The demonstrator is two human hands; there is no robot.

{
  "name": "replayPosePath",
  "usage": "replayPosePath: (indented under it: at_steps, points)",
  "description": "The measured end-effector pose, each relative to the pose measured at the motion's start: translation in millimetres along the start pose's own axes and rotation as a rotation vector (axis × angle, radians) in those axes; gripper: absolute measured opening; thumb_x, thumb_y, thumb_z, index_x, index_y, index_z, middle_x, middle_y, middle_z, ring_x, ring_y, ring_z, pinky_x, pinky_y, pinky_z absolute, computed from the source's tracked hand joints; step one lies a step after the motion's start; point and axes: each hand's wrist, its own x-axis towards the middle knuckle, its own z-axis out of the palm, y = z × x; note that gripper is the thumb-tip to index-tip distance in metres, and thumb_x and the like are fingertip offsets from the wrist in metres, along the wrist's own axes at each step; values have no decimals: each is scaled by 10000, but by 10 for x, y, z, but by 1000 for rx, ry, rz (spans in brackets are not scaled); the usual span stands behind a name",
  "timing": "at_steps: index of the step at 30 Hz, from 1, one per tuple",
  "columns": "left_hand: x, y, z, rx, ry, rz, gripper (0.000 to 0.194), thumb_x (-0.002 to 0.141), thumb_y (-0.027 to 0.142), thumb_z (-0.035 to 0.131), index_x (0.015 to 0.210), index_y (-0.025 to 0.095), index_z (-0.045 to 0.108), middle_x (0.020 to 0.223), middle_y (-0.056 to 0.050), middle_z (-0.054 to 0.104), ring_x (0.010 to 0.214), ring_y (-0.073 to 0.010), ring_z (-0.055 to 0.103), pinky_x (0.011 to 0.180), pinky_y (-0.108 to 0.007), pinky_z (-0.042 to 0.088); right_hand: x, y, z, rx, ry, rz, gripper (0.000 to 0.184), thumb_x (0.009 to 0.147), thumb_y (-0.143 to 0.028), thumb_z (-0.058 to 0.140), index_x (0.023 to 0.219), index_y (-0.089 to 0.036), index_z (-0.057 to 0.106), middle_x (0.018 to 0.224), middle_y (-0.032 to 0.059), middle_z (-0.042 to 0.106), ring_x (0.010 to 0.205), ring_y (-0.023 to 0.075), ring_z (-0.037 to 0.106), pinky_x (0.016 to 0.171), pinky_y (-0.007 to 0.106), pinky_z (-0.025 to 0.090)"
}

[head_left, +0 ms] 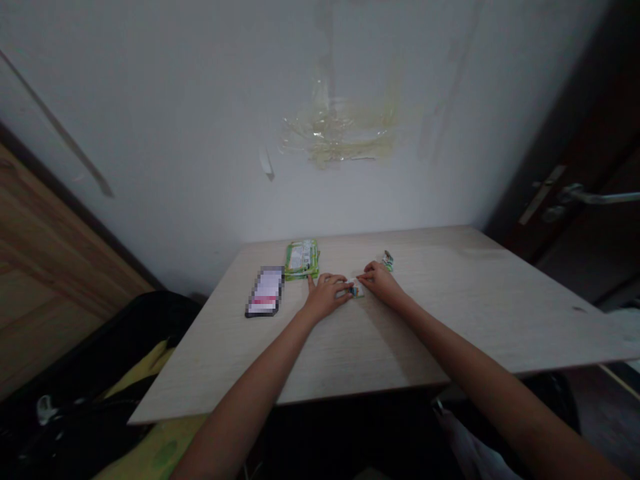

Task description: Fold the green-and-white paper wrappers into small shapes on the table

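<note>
A small card or sheet (pixel 358 291) with a white, blue and orange print lies low over the middle of the table, between my two hands. My left hand (pixel 325 297) has its thumb and fingertips at the card's left edge, holding it, while the little finger side rests near the green packets. With the fingertips pinched together, my right hand (pixel 384 283) is at the upper right edge of the card. Just beyond the right hand sits a small crumpled green and white wrapper (pixel 388 261). Exact finger contact is too small to make out fully.
A stack of flat green packets (pixel 302 259) lies at the back left of the pale wooden table (pixel 450 300). Left of it is a phone (pixel 266 291) with a blurred screen. Behind stands a wall (pixel 210 133) with tape on it; a door handle (pixel 595 197) is at right.
</note>
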Motion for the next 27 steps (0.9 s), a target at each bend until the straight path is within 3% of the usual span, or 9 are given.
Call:
replayPosePath:
  at_steps: [13, 27]
  points:
    - [-6, -7, 5, -8, -8, -14, 364, 946, 549, 540, 1284, 456, 639, 1386, 21, 602, 1308, -278, 450, 1175, -656, 122, -58, 6, 20, 40, 75, -33, 175, 887, -249, 669, 974, -192, 810, 1038, 118, 686, 991, 236, 629, 939, 365, 492]
    - [0, -1, -1, -3, -15, -30, 373, 948, 575, 510, 1279, 465, 642, 1397, 19, 599, 1309, -297, 433, 1165, -670, 79, 14, -11, -60, 49, -2, -26, 143, 849, -234, 699, 926, -165, 798, 1005, 117, 693, 983, 228, 632, 950, 346, 481]
